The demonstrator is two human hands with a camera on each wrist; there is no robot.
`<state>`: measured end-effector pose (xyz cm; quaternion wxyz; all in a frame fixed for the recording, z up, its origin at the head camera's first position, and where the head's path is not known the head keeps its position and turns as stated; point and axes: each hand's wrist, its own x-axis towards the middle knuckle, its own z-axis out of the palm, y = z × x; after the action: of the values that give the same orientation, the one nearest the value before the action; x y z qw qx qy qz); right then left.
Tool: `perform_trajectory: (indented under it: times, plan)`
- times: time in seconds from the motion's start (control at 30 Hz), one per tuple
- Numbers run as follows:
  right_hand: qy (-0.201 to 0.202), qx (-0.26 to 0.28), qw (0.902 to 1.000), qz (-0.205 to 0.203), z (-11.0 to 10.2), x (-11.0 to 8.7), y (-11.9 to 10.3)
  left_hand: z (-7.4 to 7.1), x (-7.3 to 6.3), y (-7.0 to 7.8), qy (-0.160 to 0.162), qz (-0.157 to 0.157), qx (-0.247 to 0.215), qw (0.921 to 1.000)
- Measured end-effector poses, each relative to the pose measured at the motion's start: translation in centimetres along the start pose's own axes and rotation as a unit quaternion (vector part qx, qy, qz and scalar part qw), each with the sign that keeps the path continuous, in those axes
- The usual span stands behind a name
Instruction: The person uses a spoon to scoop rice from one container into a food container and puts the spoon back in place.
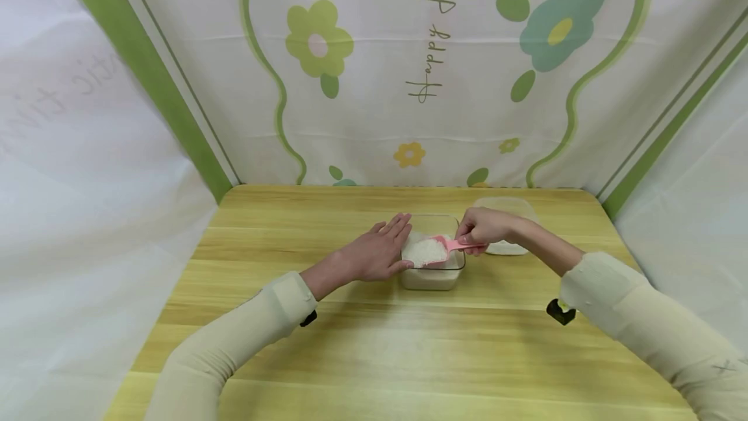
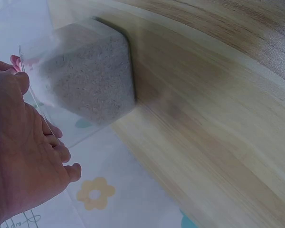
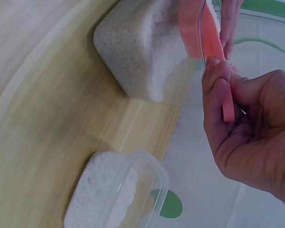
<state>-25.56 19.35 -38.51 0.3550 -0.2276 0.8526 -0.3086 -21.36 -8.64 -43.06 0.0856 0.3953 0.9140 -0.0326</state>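
Observation:
A clear glass container [image 1: 435, 282] holding rice [image 2: 88, 76] stands on the table. My left hand [image 1: 380, 255] rests against its left rim, fingers stretched toward the back and the thumb along the near edge. My right hand [image 1: 482, 227] pinches the handle of a pink scoop [image 3: 213, 40] at the container's right side. The scoop's bowl is inside the rim, heaped with white rice [image 1: 424, 251]. In the right wrist view, the thumb and fingers curl round the handle, whose end [image 3: 228, 114] sticks out below them.
A smaller translucent plastic tub [image 3: 162, 180], with white grains inside, stands to the right of the glass container, partly behind my right wrist in the head view. The wooden table [image 1: 362, 356] meets a printed cloth backdrop [image 1: 374, 115], with white cloth on both sides.

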Motion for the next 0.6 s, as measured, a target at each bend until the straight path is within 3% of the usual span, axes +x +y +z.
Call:
perform_trajectory:
  times: [0.6]
  plan:
    - [0.019, 0.094, 0.9949, -0.033, 0.6, -0.9, 2.4, -0.4, -0.1, 0.1, -0.004, 0.002, 0.001, 1.0000]
